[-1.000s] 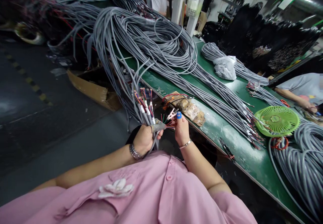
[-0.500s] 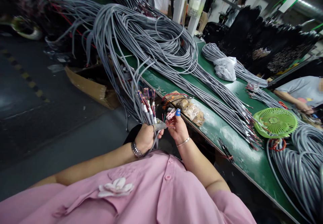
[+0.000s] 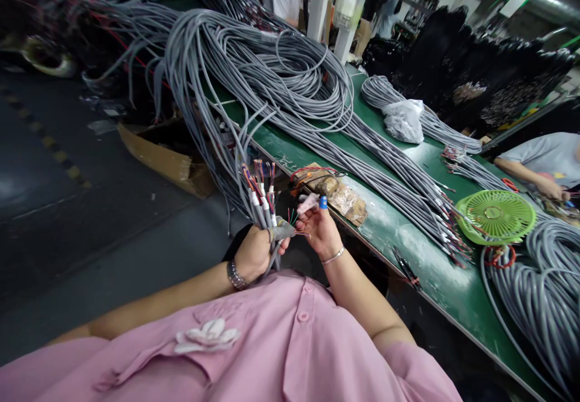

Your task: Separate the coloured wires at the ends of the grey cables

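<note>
My left hand [image 3: 252, 252] is closed around a bundle of grey cables [image 3: 264, 211]. White sleeves and stripped coloured wires [image 3: 259, 175] stand up from the cable ends. A grey covering is on its thumb [image 3: 281, 231]. Thin red, orange and green wires [image 3: 301, 233] fan out just beyond that thumb, towards my right hand [image 3: 322, 233]. The right hand's fingers are curled in at these wires; their exact contact is too small to see. It wears a blue cover [image 3: 323, 202] on the thumb and pale pink covers [image 3: 309, 203] on fingers.
Long grey cables [image 3: 272, 75] lie coiled along the green table [image 3: 385, 230]. Near its edge are a taped brown block [image 3: 342, 199] and dark tweezer-like tools [image 3: 405, 268]. Further right sits a green basket [image 3: 496, 213]. A cardboard box [image 3: 158, 157] stands on the floor. Another person's arm [image 3: 528, 175] reaches in at right.
My left hand and its cable bundle have shifted slightly left. My right hand has moved slightly right, away from the left. The green wires show more clearly between the hands.
</note>
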Tool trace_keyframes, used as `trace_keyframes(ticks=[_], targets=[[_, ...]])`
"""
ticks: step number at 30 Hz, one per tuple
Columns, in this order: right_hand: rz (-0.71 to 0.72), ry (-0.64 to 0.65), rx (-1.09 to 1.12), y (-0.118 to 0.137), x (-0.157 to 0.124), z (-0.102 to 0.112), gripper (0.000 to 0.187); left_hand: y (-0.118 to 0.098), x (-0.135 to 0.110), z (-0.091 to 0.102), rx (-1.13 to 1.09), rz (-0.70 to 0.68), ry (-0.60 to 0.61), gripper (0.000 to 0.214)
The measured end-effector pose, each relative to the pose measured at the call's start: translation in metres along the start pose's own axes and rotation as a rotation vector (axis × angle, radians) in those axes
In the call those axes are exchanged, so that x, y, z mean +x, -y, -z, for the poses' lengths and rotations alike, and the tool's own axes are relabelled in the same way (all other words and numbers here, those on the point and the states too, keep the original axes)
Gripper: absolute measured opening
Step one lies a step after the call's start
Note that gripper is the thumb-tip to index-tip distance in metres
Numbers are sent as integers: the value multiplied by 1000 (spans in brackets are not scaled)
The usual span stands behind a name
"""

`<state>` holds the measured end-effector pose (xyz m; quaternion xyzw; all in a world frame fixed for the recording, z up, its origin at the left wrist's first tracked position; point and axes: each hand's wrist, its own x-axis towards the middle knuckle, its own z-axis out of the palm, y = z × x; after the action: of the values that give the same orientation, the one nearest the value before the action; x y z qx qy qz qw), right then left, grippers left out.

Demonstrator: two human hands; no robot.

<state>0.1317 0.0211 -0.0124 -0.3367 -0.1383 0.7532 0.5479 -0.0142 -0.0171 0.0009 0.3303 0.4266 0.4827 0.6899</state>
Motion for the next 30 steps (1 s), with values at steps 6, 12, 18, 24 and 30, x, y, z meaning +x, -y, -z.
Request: trace_keyframes(ticks=[6, 12, 18, 24, 30], targets=[[107, 44, -128, 1, -1, 0, 30, -1, 0, 4, -37, 12, -8, 17], [110, 32, -125, -2, 4, 2, 35, 2, 10, 5, -64, 37, -11, 15], [128, -62, -51, -2, 8, -4, 31, 6, 17, -1, -41, 19, 11, 17], [113, -58, -23, -3, 7, -5, 34, 7, 17, -3, 15, 0, 24, 21], [-14, -3, -26, 1, 2, 1, 53, 6, 4, 7, -48, 33, 2, 17]])
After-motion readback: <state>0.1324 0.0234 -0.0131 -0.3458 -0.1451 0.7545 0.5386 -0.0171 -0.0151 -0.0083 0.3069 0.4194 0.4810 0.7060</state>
